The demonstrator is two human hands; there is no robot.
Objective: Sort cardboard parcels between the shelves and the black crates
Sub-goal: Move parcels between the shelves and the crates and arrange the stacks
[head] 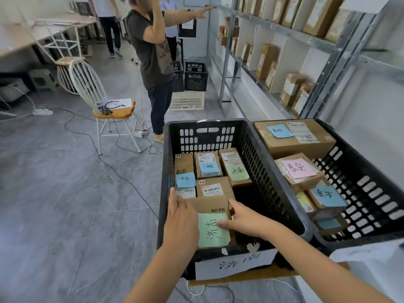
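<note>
Grey tiled floor (65, 204), metal shelves (273, 68) along the right wall, stocked with upright parcels. Two black crates side by side in front: left crate (207, 132) holds small boxes with blue and green notes, right crate (371, 193) holds larger ones with pink and blue notes.

Parcel (209, 206) with a green note (213, 230) is held at the near end of the left crate, inside the rim. Left hand (180, 217) is laid flat against its left side; right hand (244, 217) is wrapped on the right edge, thumb pressed on the note.

Judged: small, stiff cardboard, probably light, not slippery. Side faces should be gripped, as now. Note looks loosely stuck and could be peeled off if rubbed. Neighbouring boxes are packed close, so finger room is tight.
</note>
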